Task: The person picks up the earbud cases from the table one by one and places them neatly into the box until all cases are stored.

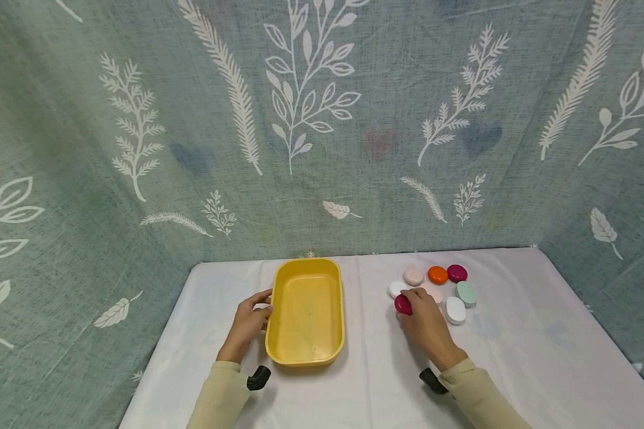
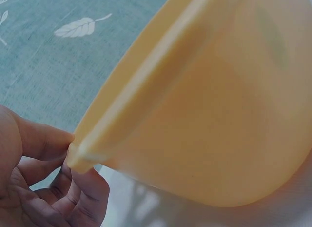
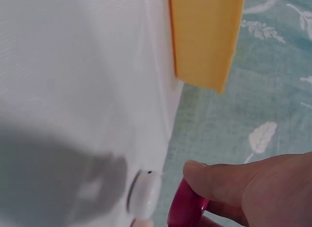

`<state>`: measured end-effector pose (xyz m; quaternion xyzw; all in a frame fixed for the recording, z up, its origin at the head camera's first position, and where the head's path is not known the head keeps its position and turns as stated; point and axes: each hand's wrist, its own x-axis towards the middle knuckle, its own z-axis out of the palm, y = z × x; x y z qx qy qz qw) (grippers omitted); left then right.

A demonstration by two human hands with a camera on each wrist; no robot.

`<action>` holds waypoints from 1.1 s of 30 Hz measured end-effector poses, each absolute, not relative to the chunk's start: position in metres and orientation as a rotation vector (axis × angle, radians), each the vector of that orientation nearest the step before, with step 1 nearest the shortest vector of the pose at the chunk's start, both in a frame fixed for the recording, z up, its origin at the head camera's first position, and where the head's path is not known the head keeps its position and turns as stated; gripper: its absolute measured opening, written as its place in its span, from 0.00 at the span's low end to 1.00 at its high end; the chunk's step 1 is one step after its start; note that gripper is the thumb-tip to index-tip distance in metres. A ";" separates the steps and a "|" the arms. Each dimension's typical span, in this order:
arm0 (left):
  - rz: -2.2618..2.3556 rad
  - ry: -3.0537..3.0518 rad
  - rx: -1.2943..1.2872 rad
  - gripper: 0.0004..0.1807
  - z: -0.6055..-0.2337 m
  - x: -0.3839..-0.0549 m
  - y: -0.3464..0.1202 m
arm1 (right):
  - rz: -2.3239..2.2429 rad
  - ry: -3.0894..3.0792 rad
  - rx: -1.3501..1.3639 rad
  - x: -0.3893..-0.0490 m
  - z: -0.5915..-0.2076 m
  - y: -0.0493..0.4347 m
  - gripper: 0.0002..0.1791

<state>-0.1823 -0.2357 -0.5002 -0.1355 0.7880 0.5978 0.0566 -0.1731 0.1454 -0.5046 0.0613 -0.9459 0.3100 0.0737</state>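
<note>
A yellow tray (image 1: 307, 361) with rounded corners stands on the table, left of the middle. My left hand (image 1: 248, 323) pinches its left rim between thumb and fingers, which the left wrist view shows up close. My right hand (image 1: 426, 322) holds a glossy crimson rounded disc (image 1: 403, 304) by its edge, apart from the table in the right wrist view. Around that hand lie a white disc (image 1: 396, 289), a pale pink one (image 1: 414, 275), and another pale pink one (image 1: 433, 292) partly hidden behind the fingers.
Farther right lie an orange disc (image 1: 437, 274), a second crimson disc (image 1: 457, 273), a mint green one (image 1: 466, 294) and a white one (image 1: 455, 311). White cloth covers the table (image 1: 370, 381). A green leaf-patterned curtain (image 1: 322, 196) hangs behind and along both sides.
</note>
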 end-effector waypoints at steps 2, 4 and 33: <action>1.813 2.392 -0.414 0.25 -0.501 -0.183 -0.236 | 0.936 -2.829 0.205 -0.174 -0.502 0.142 0.27; 1.809 2.388 -0.426 0.26 -0.501 -0.183 -0.237 | 0.931 -2.802 0.239 -0.176 -0.500 0.140 0.27; 1.856 2.373 -0.394 0.25 -0.504 -0.181 -0.239 | 0.963 -2.736 0.432 -0.201 -0.474 0.075 0.27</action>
